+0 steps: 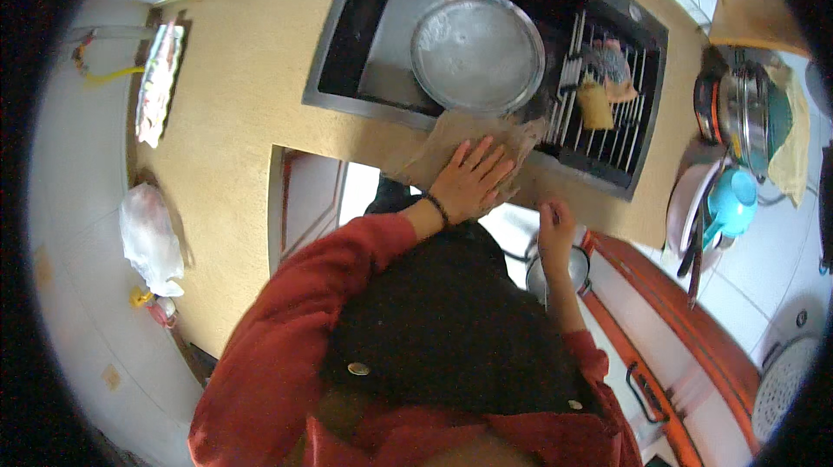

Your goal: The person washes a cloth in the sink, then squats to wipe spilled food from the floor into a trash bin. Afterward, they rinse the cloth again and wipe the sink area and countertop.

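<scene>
My left hand lies flat with spread fingers on a brown cloth along the front edge of the counter. The cloth reaches up to the sink rim and droops over the counter's edge. To the right, my right hand hangs just off the counter edge, its fingers curled and nothing visible in them. Beyond the cloth is a metal sink with a large round metal basin in it. On a wire rack in the sink's right part rest a yellow sponge and a crumpled cloth.
Along the left wall stand a white plastic bag and a patterned tray. Stacked pots, a turquoise cup and a pale bowl sit at the right. A metal pot is below my right hand, beside red-framed cabinets.
</scene>
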`<state>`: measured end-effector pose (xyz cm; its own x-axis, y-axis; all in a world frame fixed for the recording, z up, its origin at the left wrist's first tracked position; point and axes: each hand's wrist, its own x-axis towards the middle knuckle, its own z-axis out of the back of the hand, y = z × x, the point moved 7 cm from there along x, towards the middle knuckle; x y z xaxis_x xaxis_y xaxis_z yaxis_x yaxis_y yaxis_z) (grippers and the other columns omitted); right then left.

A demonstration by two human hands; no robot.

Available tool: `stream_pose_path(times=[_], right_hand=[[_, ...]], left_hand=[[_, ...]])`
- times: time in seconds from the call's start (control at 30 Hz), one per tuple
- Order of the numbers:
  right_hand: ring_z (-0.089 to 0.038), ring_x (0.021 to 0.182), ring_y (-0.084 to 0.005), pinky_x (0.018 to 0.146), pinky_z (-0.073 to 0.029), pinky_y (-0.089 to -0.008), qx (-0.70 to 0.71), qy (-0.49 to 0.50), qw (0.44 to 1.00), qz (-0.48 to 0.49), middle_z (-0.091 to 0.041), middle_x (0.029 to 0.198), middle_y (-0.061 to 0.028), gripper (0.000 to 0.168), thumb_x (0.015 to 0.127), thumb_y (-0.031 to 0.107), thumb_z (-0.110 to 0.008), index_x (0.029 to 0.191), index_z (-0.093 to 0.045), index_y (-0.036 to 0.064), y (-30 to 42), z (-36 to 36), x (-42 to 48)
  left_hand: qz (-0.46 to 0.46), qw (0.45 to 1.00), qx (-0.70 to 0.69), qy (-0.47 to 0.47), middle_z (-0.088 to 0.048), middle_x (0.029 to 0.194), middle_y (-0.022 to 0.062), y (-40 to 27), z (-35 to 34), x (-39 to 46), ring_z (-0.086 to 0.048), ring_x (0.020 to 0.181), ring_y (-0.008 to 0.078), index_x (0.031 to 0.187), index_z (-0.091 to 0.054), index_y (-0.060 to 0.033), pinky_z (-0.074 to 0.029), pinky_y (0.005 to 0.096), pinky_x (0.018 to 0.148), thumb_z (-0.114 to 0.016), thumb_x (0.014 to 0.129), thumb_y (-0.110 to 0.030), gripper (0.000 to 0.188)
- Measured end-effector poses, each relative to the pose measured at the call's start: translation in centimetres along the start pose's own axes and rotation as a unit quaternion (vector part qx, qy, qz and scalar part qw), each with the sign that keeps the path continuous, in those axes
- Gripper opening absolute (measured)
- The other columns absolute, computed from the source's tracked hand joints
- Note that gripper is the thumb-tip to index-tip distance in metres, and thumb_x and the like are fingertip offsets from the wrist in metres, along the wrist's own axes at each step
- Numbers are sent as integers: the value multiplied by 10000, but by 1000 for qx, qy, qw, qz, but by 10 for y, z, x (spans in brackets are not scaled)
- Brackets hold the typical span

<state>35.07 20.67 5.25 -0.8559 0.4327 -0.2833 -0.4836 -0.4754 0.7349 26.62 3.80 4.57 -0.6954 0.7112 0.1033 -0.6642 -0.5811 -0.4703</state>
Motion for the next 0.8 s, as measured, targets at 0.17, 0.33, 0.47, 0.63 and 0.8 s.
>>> stream_pose_path(times=[0.17, 0.33, 0.47, 0.63, 0.8], right_hand=[[-566, 812, -239, 717, -459, -316, 1, -17, 996, 91, -583, 851, -106, 95, 786, 65, -562, 874, -568, 28, 29, 5, 13], [-486, 962, -341, 846, -382, -435, -67, -58, 942, 323, -543, 943, -117, 166, 736, 47, -568, 899, -539, 50, 70, -13, 31], [-356, 1140, -389, 952, -275, -488, -158, -101, 941, 280, -437, 1176, -173, 305, 745, 152, -589, 1020, -509, 48, 74, -35, 39], [-305, 1192, -389, 991, -225, -469, -236, -215, 939, 127, -347, 1276, -242, 476, 741, 148, -588, 1155, -428, -24, 42, -26, 32], [-326, 1186, -388, 974, -247, -472, -311, -279, 909, -19, -345, 1300, -211, 497, 822, 273, -511, 1214, -384, -5, 23, -39, 38]], left_hand=[[195, 971, 125, -58, -409, 1292, 93, 92, 7, -52, -338, 1225, 252, 1256, -407, -87, -213, 458, 1016, -466, 808, -211, 468], [398, 882, 203, -151, -277, 1374, 167, 205, 107, -124, -216, 1297, 292, 1326, -274, -27, -160, 451, 1043, -444, 839, -182, 539], [539, 805, 222, -108, -219, 1404, 160, 252, 128, -103, -119, 1326, 286, 1335, -220, 12, -117, 429, 1060, -365, 882, -378, 615], [398, 872, 275, -77, -218, 1399, 178, 316, 147, -25, -131, 1315, 326, 1317, -265, 22, -128, 471, 1043, -386, 858, -440, 663], [332, 897, 267, -116, -194, 1413, 161, 358, 172, 86, -153, 1305, 323, 1356, -207, -42, -158, 512, 1012, -421, 822, -486, 726]])
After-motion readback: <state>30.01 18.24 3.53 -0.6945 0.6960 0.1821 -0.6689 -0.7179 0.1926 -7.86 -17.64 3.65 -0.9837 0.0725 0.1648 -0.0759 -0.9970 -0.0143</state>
